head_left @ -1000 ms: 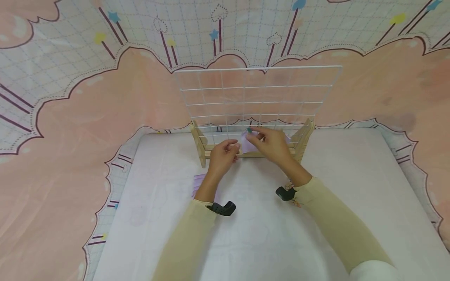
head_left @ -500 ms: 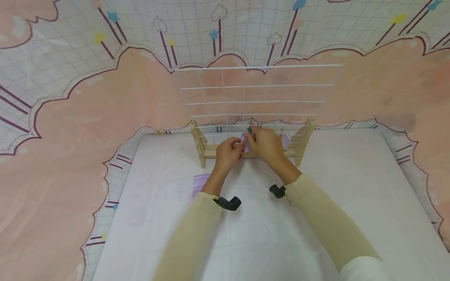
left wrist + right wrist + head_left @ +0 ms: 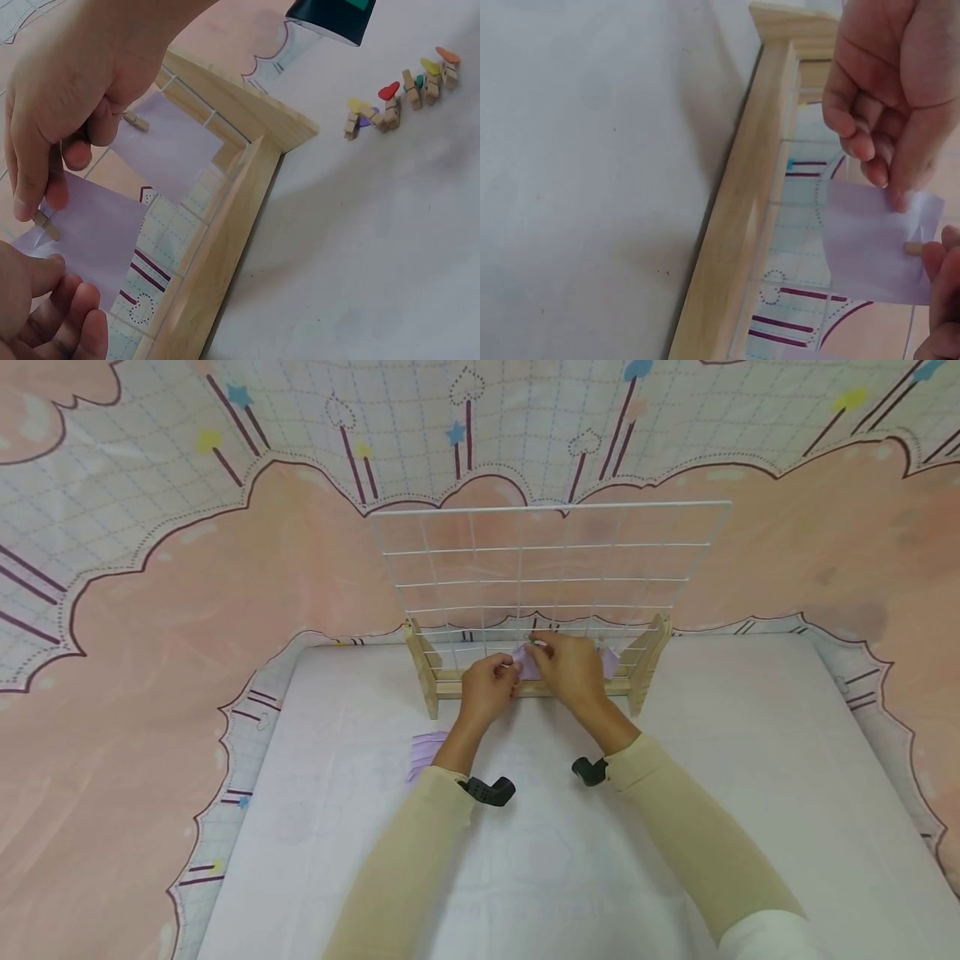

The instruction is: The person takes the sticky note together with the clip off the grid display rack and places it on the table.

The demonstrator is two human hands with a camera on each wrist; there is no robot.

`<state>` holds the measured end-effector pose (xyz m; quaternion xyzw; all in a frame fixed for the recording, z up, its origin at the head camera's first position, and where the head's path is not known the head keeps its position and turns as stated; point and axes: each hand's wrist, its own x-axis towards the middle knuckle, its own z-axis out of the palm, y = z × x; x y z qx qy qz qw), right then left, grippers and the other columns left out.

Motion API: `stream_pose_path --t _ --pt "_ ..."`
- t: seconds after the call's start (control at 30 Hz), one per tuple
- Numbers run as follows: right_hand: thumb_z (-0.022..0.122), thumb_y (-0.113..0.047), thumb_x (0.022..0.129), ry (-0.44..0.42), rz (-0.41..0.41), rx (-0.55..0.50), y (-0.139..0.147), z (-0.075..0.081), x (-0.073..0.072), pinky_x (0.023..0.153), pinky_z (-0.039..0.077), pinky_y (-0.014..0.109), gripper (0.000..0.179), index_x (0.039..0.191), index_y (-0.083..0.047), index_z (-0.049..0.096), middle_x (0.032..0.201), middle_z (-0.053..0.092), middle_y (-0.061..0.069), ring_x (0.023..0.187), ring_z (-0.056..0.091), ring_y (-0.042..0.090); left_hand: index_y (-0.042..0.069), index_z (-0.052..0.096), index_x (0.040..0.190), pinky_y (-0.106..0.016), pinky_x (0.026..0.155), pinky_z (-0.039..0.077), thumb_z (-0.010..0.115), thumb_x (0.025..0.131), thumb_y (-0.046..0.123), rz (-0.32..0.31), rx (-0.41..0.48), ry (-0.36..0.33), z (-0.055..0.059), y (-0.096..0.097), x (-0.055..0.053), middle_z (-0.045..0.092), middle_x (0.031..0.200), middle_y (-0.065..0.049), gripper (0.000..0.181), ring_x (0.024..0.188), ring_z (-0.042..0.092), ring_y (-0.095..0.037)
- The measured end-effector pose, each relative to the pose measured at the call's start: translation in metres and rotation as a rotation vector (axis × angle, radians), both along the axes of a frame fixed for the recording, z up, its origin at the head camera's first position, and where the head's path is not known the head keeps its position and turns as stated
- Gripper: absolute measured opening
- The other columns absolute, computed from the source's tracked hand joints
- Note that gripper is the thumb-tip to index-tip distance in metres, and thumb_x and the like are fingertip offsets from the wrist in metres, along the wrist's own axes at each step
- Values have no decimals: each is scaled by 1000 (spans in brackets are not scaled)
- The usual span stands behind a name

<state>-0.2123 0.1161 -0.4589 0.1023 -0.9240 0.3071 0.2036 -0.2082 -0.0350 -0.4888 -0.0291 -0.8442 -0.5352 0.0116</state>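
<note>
Both hands meet at the bottom row of a white wire grid (image 3: 540, 568) that stands in a wooden base (image 3: 431, 685). My left hand (image 3: 501, 672) pinches the left edge of a small lilac paper (image 3: 527, 665), also seen as the lilac paper (image 3: 870, 240). My right hand (image 3: 542, 652) pinches a small wooden clothespin (image 3: 45, 223) at the paper's top edge, against the wire. In the right wrist view the clothespin (image 3: 913, 247) shows below the right hand's fingers (image 3: 870, 142). A second lilac paper (image 3: 169, 142) hangs further right, clipped by its own peg (image 3: 135, 120).
A small stack of lilac papers (image 3: 426, 752) lies on the white table (image 3: 750, 760) left of my left forearm. Several heart-topped clothespins (image 3: 397, 101) lie in a loose row on the table to the right. A pink and checked cloth backdrop (image 3: 187, 568) hangs behind.
Both hands have moved forward, closing on the grid's bottom row with the paper and peg. The peg's green top, visible earlier, is now hidden by the right fingers.
</note>
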Motion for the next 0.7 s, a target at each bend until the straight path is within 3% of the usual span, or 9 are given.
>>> stream_pose_path --t 0.2,0.33,0.47,0.7 --pt "80 -21 89 103 24 -67 3 -3 -1 54 49 41 15 97 -9 83 86 79 8 62 68 24 -2 72 97 -16 51 46 66 98 10 17 -53 39 0 1 -2 73 79 -16 13 53 59 -7" --pt "81 -22 88 137 19 -97 3 -6 0 59 55 43 14 95 -9 83 88 79 9 73 76 28 -2 71 95 -15 50 45 66 98 10 21 -54 35 -2 0 -1 71 77 -15 13 53 57 -5" --pt "82 -19 86 166 19 -131 1 -6 0 58 56 42 13 94 -8 83 87 79 11 70 75 28 -2 71 93 -15 50 45 66 98 10 24 -50 31 -3 -1 -1 71 75 -15 14 53 57 -5" --pt "81 -17 88 128 58 -290 3 -8 1 46 44 15 14 96 -5 82 83 78 14 53 69 21 0 71 94 -17 53 47 65 99 13 34 -53 13 -4 -6 3 71 77 -14 15 58 65 -13"
